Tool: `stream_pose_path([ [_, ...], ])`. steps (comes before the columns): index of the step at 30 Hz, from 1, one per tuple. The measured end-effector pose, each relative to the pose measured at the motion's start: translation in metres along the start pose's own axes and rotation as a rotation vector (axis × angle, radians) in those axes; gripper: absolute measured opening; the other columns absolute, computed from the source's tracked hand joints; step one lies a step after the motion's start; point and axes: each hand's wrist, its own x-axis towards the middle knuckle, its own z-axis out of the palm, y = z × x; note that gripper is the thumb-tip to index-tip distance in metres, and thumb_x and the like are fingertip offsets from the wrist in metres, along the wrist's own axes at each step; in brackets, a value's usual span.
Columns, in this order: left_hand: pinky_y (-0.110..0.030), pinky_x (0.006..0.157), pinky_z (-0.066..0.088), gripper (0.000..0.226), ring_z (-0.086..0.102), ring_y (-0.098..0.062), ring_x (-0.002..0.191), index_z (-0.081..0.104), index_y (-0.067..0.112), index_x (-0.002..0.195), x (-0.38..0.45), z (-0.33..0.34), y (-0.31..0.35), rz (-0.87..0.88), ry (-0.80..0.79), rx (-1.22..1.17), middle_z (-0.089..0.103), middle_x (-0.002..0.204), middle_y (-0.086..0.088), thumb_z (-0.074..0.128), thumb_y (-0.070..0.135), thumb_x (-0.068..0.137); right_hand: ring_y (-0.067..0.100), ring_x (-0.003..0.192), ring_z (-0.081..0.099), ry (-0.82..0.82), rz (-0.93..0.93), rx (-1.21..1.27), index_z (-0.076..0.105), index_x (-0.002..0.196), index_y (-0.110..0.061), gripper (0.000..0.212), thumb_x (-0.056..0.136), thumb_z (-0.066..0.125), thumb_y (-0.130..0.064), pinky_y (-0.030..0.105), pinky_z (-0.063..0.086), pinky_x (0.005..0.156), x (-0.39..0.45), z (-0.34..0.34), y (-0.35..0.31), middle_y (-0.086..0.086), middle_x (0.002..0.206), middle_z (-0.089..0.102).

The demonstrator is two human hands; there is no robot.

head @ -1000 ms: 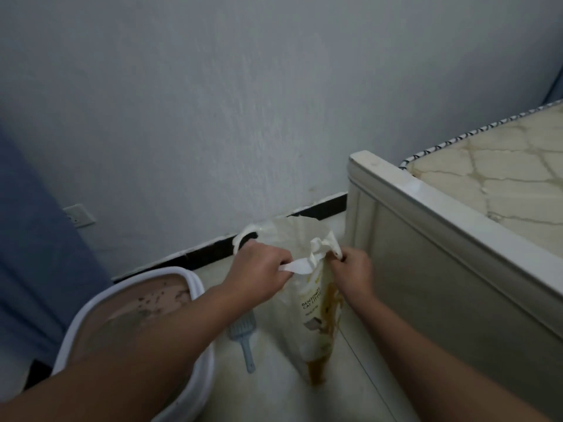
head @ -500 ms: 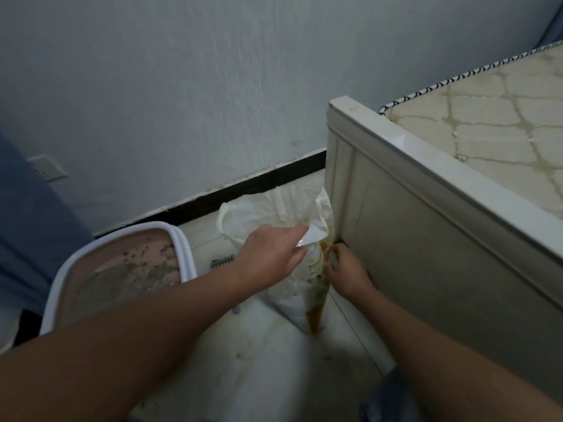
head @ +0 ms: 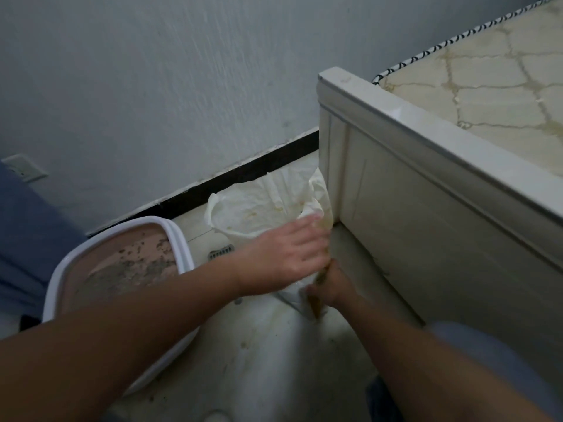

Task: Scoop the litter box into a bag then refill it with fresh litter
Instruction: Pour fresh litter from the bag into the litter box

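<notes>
- Beside the white wooden bed frame (head: 426, 239), our left hand (head: 283, 257) lay flat on the crumpled white plastic litter bag (head: 259, 211); our right hand (head: 332, 287) gripped its lower edge.
- Left of it, the white-rimmed pink litter box (head: 179, 254) held only thin, dirty litter, so we judged scooping and refilling not yet finished.

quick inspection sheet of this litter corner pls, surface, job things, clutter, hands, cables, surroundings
surface: pale floor with specks and stains
job's things: litter box, white rim, pinkish inside, thin patchy litter; white litter bag standing open against the bed frame; scoop mostly hidden behind the left arm
clutter: loose grains near the bag's base
grippers: left hand lies on the bag's upper part, fingers fairly straight; right hand grips the bag low at its edge
cables: nothing seen
surroundings: grey wall with black skirting, wall socket, bare mattress, blue fabric at left
</notes>
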Motion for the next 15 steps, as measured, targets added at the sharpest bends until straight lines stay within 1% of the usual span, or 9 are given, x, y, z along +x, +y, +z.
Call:
stream_pose_path([
  [2,-0.050,0.122,0.013,0.024,0.051,-0.033,0.129,0.067,0.010,0.115,-0.001,0.012,0.008,0.029,-0.226,0.092,0.063,0.128,-0.016,0.061,0.011,0.092,0.027,0.118,0.055,0.040,-0.039,-0.008,0.027,0.140,-0.021,0.115,0.045,0.076,-0.064,0.037,0.049,0.092,-0.014,0.003,-0.005,0.002,0.128,0.049],
  [3,-0.052,0.122,0.004,0.041,0.042,-0.036,0.137,0.061,0.011,0.127,-0.001,0.016,0.009,-0.010,-0.392,0.148,0.053,0.140,-0.020,0.068,0.016,0.087,0.029,0.122,0.052,0.044,-0.026,0.013,0.023,0.143,-0.018,0.117,0.050,0.079,-0.058,0.038,0.046,0.097,-0.021,0.002,-0.009,0.005,0.132,0.047],
  [5,-0.056,0.115,-0.015,0.077,0.013,-0.042,0.148,0.028,0.008,0.151,0.001,0.023,0.008,-0.095,-0.741,0.243,0.018,0.158,-0.028,0.068,0.023,0.087,0.032,0.126,0.047,0.044,0.002,0.036,0.019,0.145,-0.016,0.115,0.057,0.084,-0.048,0.040,0.042,0.102,-0.037,-0.001,-0.021,0.009,0.137,0.045],
  [6,-0.057,0.112,-0.019,0.084,0.002,-0.043,0.149,0.013,0.006,0.154,0.003,0.026,0.007,-0.110,-0.858,0.282,0.004,0.160,-0.029,0.063,0.023,0.090,0.032,0.127,0.047,0.049,0.001,0.039,0.019,0.146,-0.016,0.115,0.057,0.085,-0.047,0.041,0.041,0.103,-0.039,-0.001,-0.022,0.009,0.138,0.045],
  [7,-0.059,0.113,-0.017,0.087,-0.003,-0.044,0.148,0.003,0.004,0.154,0.006,0.028,0.005,-0.118,-0.924,0.316,-0.002,0.160,-0.029,0.060,0.023,0.091,0.032,0.127,0.047,0.052,0.004,0.044,0.019,0.145,-0.017,0.114,0.058,0.086,-0.046,0.041,0.041,0.103,-0.037,0.001,-0.021,0.009,0.138,0.045],
  [8,-0.059,0.115,-0.013,0.090,-0.002,-0.044,0.148,-0.001,0.003,0.154,0.008,0.030,0.003,-0.133,-0.956,0.339,-0.002,0.159,-0.030,0.060,0.023,0.091,0.032,0.126,0.047,0.054,-0.002,0.046,0.021,0.144,-0.018,0.112,0.058,0.086,-0.045,0.041,0.042,0.103,-0.036,0.003,-0.021,0.009,0.137,0.046],
  [10,-0.059,0.117,-0.003,0.089,0.012,-0.045,0.146,0.003,0.000,0.153,0.005,0.039,-0.005,-0.180,-0.960,0.364,0.011,0.156,-0.031,0.062,0.024,0.090,0.031,0.123,0.050,0.059,-0.009,0.059,0.023,0.143,-0.020,0.110,0.056,0.087,-0.045,0.041,0.044,0.101,-0.035,0.005,-0.021,0.008,0.135,0.049],
  [13,-0.060,0.117,0.007,0.066,0.041,-0.041,0.127,0.032,0.001,0.142,-0.012,0.052,-0.020,-0.231,-0.908,0.339,0.045,0.136,-0.024,0.065,0.020,0.087,0.029,0.122,0.051,0.072,-0.051,0.052,0.022,0.144,-0.024,0.113,0.054,0.086,-0.048,0.039,0.046,0.099,-0.036,0.008,-0.021,0.006,0.135,0.049],
  [15,-0.054,0.116,0.018,0.042,0.057,-0.032,0.106,0.056,0.009,0.120,-0.025,0.055,-0.028,-0.221,-0.889,0.247,0.062,0.110,-0.013,0.068,0.011,0.080,0.029,0.124,0.049,0.076,-0.079,0.038,0.014,0.149,-0.025,0.122,0.052,0.085,-0.050,0.040,0.045,0.100,-0.038,0.010,-0.022,0.007,0.139,0.046],
])
